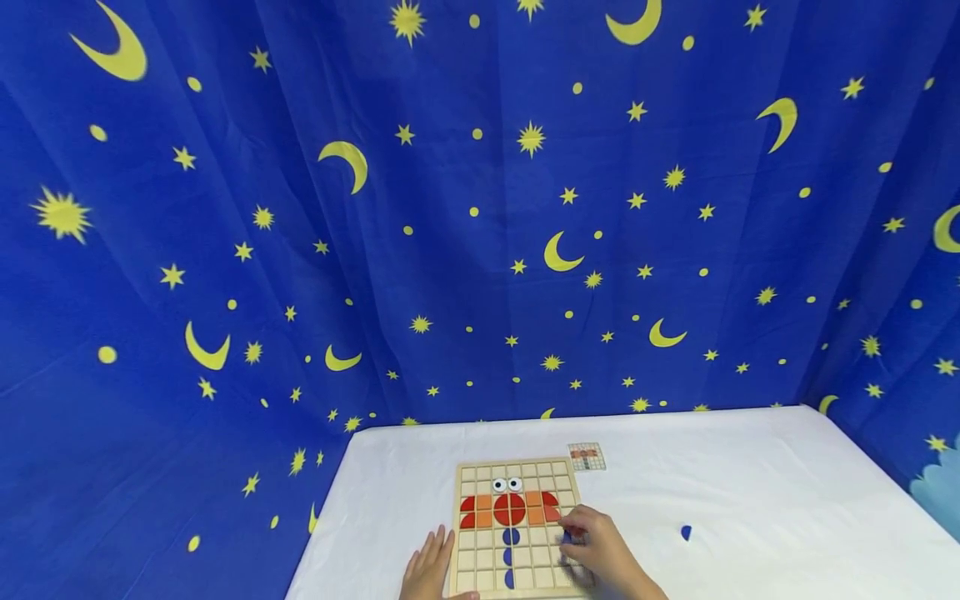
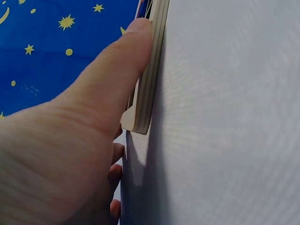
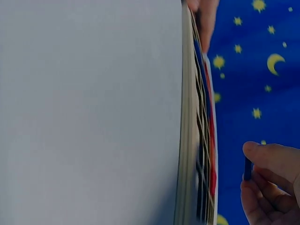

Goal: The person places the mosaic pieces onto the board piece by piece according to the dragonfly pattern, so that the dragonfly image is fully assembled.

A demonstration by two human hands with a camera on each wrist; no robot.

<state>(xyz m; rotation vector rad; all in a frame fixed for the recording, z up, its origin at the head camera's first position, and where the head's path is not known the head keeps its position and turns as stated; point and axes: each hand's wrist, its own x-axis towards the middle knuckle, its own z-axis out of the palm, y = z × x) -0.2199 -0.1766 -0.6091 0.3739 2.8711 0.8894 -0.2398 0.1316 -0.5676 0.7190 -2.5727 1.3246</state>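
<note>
A square-celled wooden board [image 1: 483, 463] lies on the table, holding red and orange pieces [image 1: 534, 508], two googly eyes [image 1: 514, 484] and a column of blue pieces [image 1: 508, 556]. My left hand [image 1: 430, 568] rests at its near left corner, fingers fairly straight along the side. In the left wrist view the left thumb [image 2: 124, 54] touches the board's edge. Over the board's right side, my right hand [image 1: 602, 546] pinches a small blue piece. That blue piece [image 3: 248, 168] shows edge-on between thumb and fingers in the right wrist view; its full outline is hidden.
A small pattern card [image 1: 587, 456] lies beyond the board's far right corner. One loose blue half-circle piece [image 1: 686, 532] lies to the right on the white tablecloth [image 1: 765, 483]. A blue curtain [image 1: 465, 275] with yellow stars and moons hangs behind and beside the table.
</note>
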